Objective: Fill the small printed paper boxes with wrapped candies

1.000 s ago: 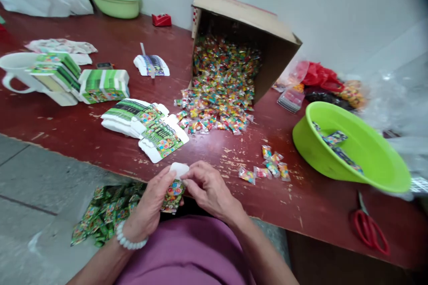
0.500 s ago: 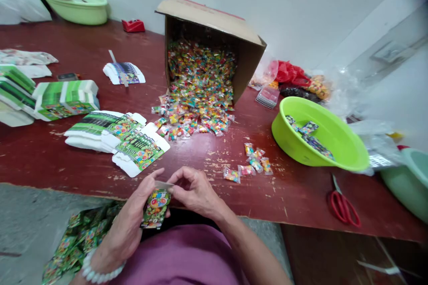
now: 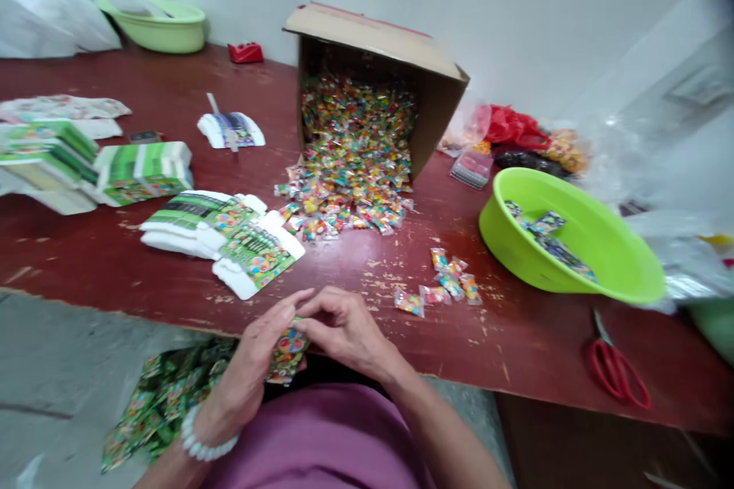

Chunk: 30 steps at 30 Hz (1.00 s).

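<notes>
My left hand and my right hand meet at the near table edge, both closed on a small green printed packet box held between them. The fingers of both hands press at its top end. A few loose wrapped candies lie on the red table just right of my hands. Flat green printed box blanks lie in a stack to the upper left of my hands.
A tipped cardboard box spills many wrapped candies at centre back. A lime green basin with several packets stands right. Red scissors lie near the right edge. Finished green packets are piled on the floor, lower left.
The white flap at the top of the packet box has been folded down and is now covered by my fingers. The camera view shifted sideways and back.
</notes>
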### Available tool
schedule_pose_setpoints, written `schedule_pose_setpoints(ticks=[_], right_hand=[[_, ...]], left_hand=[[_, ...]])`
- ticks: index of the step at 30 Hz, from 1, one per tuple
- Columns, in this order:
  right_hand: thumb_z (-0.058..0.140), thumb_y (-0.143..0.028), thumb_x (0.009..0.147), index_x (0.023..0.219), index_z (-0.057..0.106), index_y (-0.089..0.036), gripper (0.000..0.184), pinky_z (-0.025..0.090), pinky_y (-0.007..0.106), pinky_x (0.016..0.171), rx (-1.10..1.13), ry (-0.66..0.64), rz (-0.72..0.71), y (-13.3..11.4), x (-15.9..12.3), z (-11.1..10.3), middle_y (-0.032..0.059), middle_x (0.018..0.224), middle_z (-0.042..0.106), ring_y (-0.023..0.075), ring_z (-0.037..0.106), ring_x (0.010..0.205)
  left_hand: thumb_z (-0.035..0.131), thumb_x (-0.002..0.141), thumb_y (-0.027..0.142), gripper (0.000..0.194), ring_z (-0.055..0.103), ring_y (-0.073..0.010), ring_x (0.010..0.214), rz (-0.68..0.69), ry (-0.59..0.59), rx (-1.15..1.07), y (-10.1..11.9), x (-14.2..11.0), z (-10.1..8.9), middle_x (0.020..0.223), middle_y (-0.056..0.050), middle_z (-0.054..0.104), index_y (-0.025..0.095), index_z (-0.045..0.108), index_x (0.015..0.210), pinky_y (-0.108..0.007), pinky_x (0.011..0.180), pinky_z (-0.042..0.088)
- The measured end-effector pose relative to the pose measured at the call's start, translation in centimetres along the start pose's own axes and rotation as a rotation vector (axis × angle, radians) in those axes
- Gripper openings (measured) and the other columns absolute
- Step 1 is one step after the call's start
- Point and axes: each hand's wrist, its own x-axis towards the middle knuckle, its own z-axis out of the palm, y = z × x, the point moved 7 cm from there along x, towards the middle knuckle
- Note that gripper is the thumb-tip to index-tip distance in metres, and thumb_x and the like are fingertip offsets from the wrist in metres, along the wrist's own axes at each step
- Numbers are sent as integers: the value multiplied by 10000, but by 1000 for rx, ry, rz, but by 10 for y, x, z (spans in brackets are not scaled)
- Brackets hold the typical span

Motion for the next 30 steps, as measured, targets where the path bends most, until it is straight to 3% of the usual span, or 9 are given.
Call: schedule_pose_setpoints(ticks=[3, 5, 11, 15, 18, 21, 24, 27, 30], right_hand=[[694, -321, 848, 764, 699, -182, 163, 476, 226, 565, 273, -69, 160, 13, 0, 8, 18, 842, 713, 111, 594, 622], [689, -327, 853, 755, 681, -179, 178, 463, 221, 529, 311, -98, 189, 12, 0, 12, 19, 853, 720, 105, 579, 588], [587, -319, 948, 1032, 700, -234, 165, 498, 366, 864, -171, -90, -158, -16, -15, 18, 60, 1021, 699, 204, 631, 954], [759, -425, 810, 1270, 590, -252, 520, 477, 449, 950, -416, -72, -234, -11, -29, 33, 115, 1268, 601, 278, 561, 1134], [817, -471, 729, 1356, 505, -246, 736, 452, 486, 1010, -356, -70, -220, -6, -29, 41, 137, 1358, 537, 314, 509, 1227], [682, -435, 867, 1302, 539, -244, 496, 544, 395, 870, -95, -45, -37, 3, -21, 39, 115, 1250, 603, 246, 625, 1038], [592, -400, 931, 1094, 671, -220, 256, 557, 304, 721, 80, -88, 145, 10, -14, 38, 71, 1035, 678, 181, 657, 817], [672, -398, 876, 968, 726, -199, 226, 546, 295, 731, 150, -116, 218, 12, -9, 35, 52, 918, 700, 177, 649, 802], [747, -375, 815, 889, 737, -189, 201, 556, 318, 777, 326, -145, 297, 15, -7, 39, 62, 983, 726, 186, 665, 841]], left_hand=[[522, 891, 609, 612, 654, -183, 620, -114, -104, -86, -7, -5, 6, 1049, -112, 744, 189, 622, 1325, -266, 492, 534], [507, 893, 629, 644, 604, -145, 525, -147, -106, -123, -10, -5, 4, 961, -110, 751, 168, 621, 1328, -251, 456, 512], [643, 859, 394, 367, 670, -162, 686, -130, -32, -296, -17, -2, -10, 1023, -82, 749, 171, 736, 1135, -217, 531, 528], [638, 846, 336, 298, 691, -172, 772, -98, 30, -370, -22, -1, -16, 1010, -75, 756, 153, 757, 1049, -237, 681, 551], [611, 873, 403, 350, 697, -202, 828, 9, 81, -262, -18, -4, -22, 1078, -73, 747, 177, 728, 1114, -266, 683, 551], [566, 907, 411, 334, 648, -237, 1089, 204, 120, -84, -1, -12, -29, 1160, -65, 730, 185, 737, 1084, -303, 925, 512], [598, 880, 434, 379, 593, -261, 1199, 351, 60, 139, 17, -21, -28, 1216, -56, 716, 201, 731, 1148, -335, 1060, 428], [490, 939, 478, 454, 594, -278, 1208, 317, 6, 227, 20, -22, -26, 1228, -64, 716, 180, 726, 1187, -363, 1072, 422], [338, 996, 511, 564, 600, -297, 1203, 186, -37, 167, 12, -17, -22, 1203, -73, 728, 156, 732, 1186, -387, 1011, 472]])
